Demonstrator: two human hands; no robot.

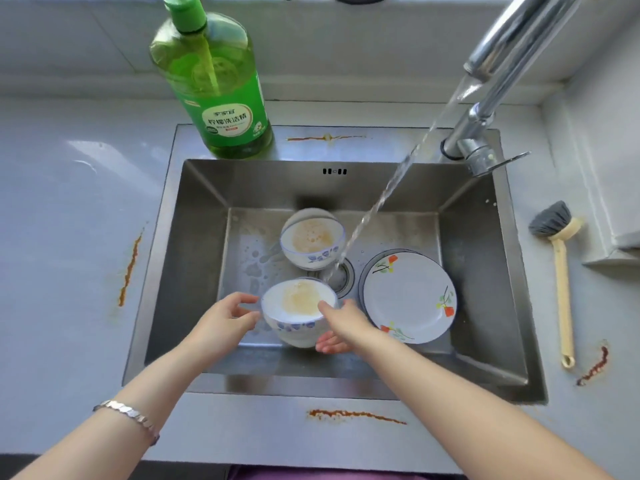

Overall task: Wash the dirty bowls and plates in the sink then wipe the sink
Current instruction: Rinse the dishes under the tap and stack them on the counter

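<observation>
A person is working over a steel sink (194, 237) set into a pale countertop (69, 209). The right hand (343, 327) is gripping the near bowl (298, 308), thumb lying over the rim and fingers curling beneath its base. The bowl is sitting tilted at the front of the basin, with brownish residue coating its inside. The left hand (225, 315) is hovering at the bowl's left side, fingers loosely curved and tips just beside the wall; whether they are touching it cannot be told. A silver bracelet (128, 415) is circling the left wrist. A second bowl (312, 239), equally soiled and blue-patterned, is resting behind the first, tipping toward the camera. A flowered plate (410, 297) is lying at the basin's right side, just beside the right hand. Water (381, 199) is running from the chrome faucet (502, 64) at the back right corner, passing between the second bowl and the plate and landing at the drain (341, 277), just beyond the near bowl's rim. A green detergent bottle (214, 88) is standing on the sink's back left ledge. A long-handled dish brush (557, 271) is lying on the countertop to the right, well apart from both hands. Rust-coloured streaks (130, 271) are marking the countertop around the sink
</observation>
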